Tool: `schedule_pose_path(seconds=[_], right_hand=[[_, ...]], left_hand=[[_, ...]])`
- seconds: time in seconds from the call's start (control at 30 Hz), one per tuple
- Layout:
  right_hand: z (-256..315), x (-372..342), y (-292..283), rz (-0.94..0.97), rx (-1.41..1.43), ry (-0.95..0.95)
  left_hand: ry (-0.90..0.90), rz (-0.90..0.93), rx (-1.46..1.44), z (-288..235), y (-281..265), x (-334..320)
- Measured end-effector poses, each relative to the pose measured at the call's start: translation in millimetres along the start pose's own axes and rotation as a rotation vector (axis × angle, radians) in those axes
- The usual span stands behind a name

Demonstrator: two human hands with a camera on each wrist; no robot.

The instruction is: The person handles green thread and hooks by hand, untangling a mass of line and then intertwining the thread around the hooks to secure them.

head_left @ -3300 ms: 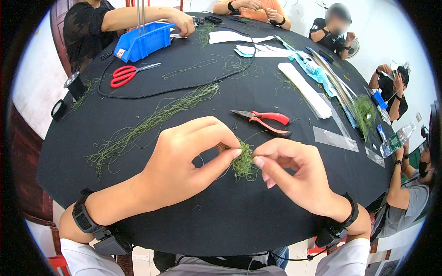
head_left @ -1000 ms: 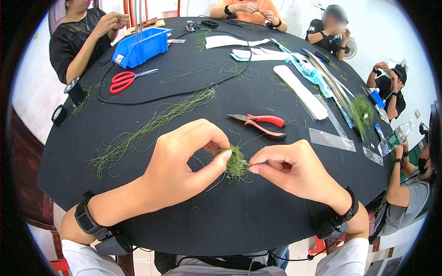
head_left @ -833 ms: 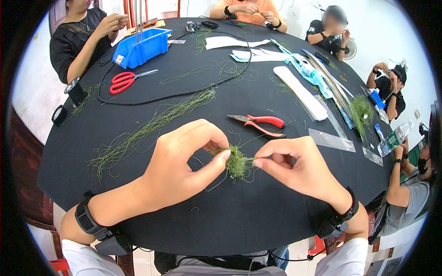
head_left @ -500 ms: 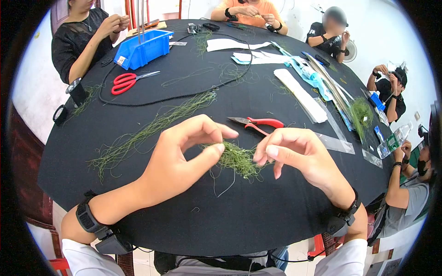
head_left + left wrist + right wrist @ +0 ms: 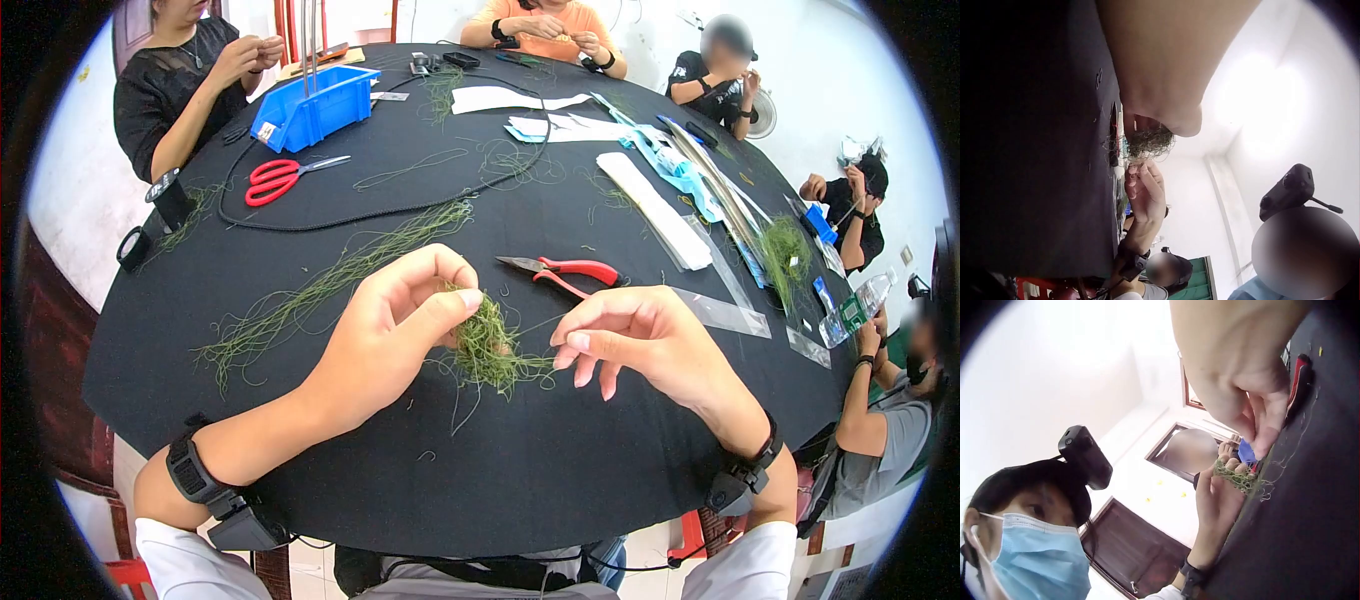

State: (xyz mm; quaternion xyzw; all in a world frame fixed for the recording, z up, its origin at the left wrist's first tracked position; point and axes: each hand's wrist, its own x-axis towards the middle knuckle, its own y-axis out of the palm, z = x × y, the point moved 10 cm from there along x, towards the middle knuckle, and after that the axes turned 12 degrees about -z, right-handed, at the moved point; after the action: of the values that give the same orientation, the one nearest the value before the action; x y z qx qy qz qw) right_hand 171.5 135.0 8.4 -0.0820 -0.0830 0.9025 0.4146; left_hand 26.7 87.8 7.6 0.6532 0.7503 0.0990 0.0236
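Note:
My left hand (image 5: 400,315) holds a tangled tuft of green thread (image 5: 485,345) between its thumb and curled fingers, above the black-covered table. Loose ends stick out to the right, and a thin grey strand hangs below. Just right of the tuft is my right hand (image 5: 635,340), its fingers loosely bent and the fingertips near the loose ends. In the right wrist view, the tuft (image 5: 1235,475) lies across the left hand's fingers, below the right fingertips. In the left wrist view, the dark-looking tuft (image 5: 1147,142) sits between both hands.
Red-handled pliers (image 5: 570,270) lie just beyond my hands. A long bundle of green threads (image 5: 340,285) stretches at the left, with red scissors (image 5: 285,180) and a blue bin (image 5: 315,108) farther back. White strips (image 5: 655,210) lie at the right. Several people sit around the table.
The right hand has moved slightly right and its fingers have loosened from the tuft's strands. The left hand has drawn the tuft leftward and turned it, so the tuft now looks fuller and looser.

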Motion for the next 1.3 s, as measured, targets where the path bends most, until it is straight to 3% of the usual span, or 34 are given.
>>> schedule_pose_path(seconds=[0.47,0.57,0.67,0.77,0.8,0.9,1.0,1.1,1.17,1.3], right_hand=[[-5.3,-0.3,8.9,0.096,0.025,0.044],[-0.6,1.7,4.4,0.002,0.029,-0.009],[10.4,3.7,-18.0,-0.252,-0.239,-0.154],[30.4,0.2,-33.5,-0.434,-0.476,-0.482],[30.1,1.2,-37.3,-0.451,-0.49,-0.472],[24.6,5.6,-42.9,-0.431,-0.411,-0.386],[33.3,3.3,-35.3,-0.398,-0.4,-0.555],[27.7,7.9,-26.0,-0.328,-0.471,-0.474],[29.2,7.3,-9.2,-0.199,-0.529,-0.517],[37.6,2.3,6.7,-0.125,-0.496,-0.54]], left_hand=[[-0.031,-0.009,-0.089,0.6,-2.7,1.0],[-0.036,-0.012,-0.1,0.4,-3.2,1.5],[-0.037,-0.011,-0.108,1.1,-4.1,2.8],[-0.037,-0.012,-0.119,-0.1,-4.6,2.5],[-0.036,-0.013,-0.123,-1.1,-4.2,2.3],[-0.017,-0.09,-0.06,-3.1,-8.6,3.1],[-0.038,-0.095,-0.076,-0.2,-11.5,4.9],[-0.049,-0.11,-0.096,1.8,-14.2,6.4],[-0.062,-0.114,-0.109,2.6,-14.2,5.6],[-0.055,-0.122,-0.112,1.6,-16.2,6.4]])
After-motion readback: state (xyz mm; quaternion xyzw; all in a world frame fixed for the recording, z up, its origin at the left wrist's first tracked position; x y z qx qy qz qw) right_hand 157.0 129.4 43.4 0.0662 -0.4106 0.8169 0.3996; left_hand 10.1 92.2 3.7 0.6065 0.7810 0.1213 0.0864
